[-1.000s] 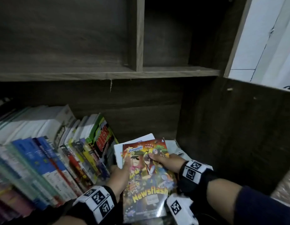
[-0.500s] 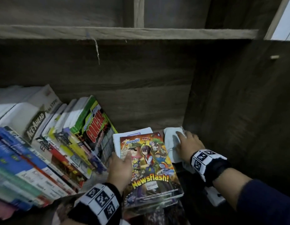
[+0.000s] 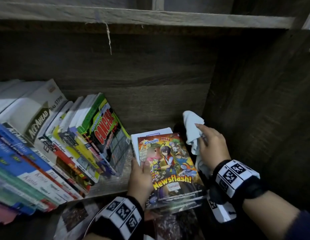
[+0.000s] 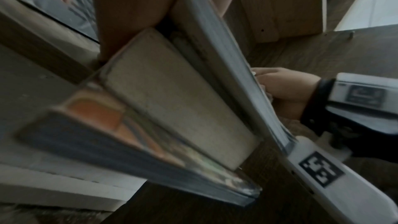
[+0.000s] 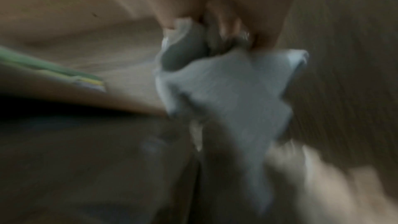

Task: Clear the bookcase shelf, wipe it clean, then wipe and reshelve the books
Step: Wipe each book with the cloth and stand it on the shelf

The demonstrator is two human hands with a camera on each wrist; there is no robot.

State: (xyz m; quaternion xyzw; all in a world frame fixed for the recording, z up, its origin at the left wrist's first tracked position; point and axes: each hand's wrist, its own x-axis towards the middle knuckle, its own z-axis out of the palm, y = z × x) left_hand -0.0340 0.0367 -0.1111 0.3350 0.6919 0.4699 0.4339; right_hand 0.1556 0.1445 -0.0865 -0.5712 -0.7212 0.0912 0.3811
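Lifted off the shelf (image 3: 105,189) since half a second ago: white cloth (image 3: 192,130), bunched in right hand (image 3: 211,149), at two o'clock of Newsflash book (image 3: 171,170). Left hand (image 3: 140,179) clamped on that stack. Probably wiping its cover next.

Bookcase shelf (image 3: 150,80): dark brown wood grain throughout. Cloth (image 3: 192,130): pale blue-white, plain. Top book (image 3: 171,170): multicoloured cartoon cover in orange, red and green, yellow "Newsflash!" lettering; the book beneath it (image 3: 150,134) shows white. Leaning row (image 3: 46,153): blue, white, red and yellow spines; the end book (image 3: 105,129) green-edged with red "CONCISE" lettering. Wrist bands (image 3: 235,174): white blocks with black square-code patterns on black straps.
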